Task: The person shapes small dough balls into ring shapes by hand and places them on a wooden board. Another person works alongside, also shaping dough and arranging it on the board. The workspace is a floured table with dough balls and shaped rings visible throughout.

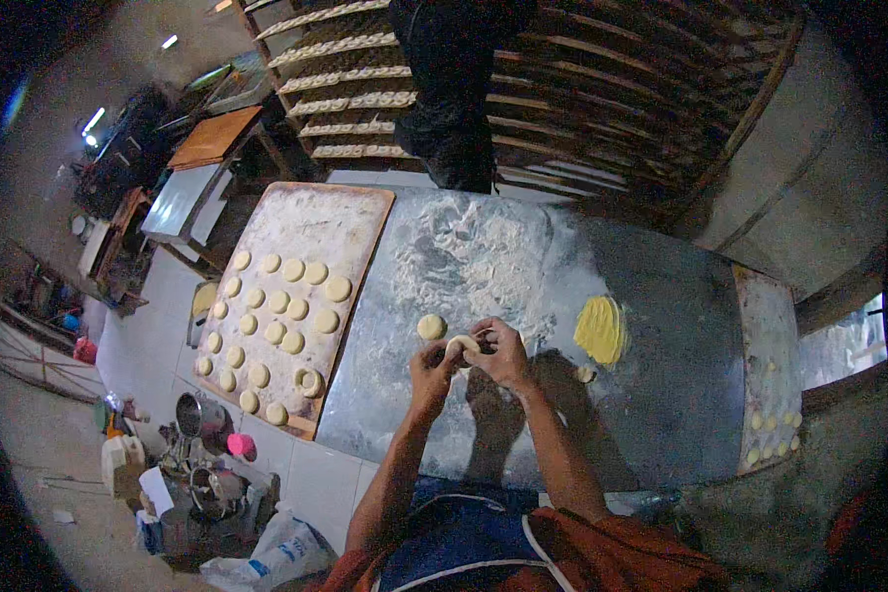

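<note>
Over the floured metal table [375, 395], a pale piece of dough [462, 344], curved in shape, is stretched between my two hands. The fingers of my left hand [430, 379] are closed on one end of it. My right hand [504, 357] pinches the other end. Just beyond my left hand lies a round dough disc [431, 327] on the table. To the right of my hands is a smeared patch of yellow paste [600, 331]. A small pale lump [586, 374] sits below that patch, near my right forearm.
On the left, a wooden board [316, 209] carries rows of dough discs and one ring-shaped piece. Loose flour [474, 257] covers the table's far middle. Another board [760, 326] with dough pieces stands at right. Behind are a person in dark clothes [451, 99] and tray racks [350, 77].
</note>
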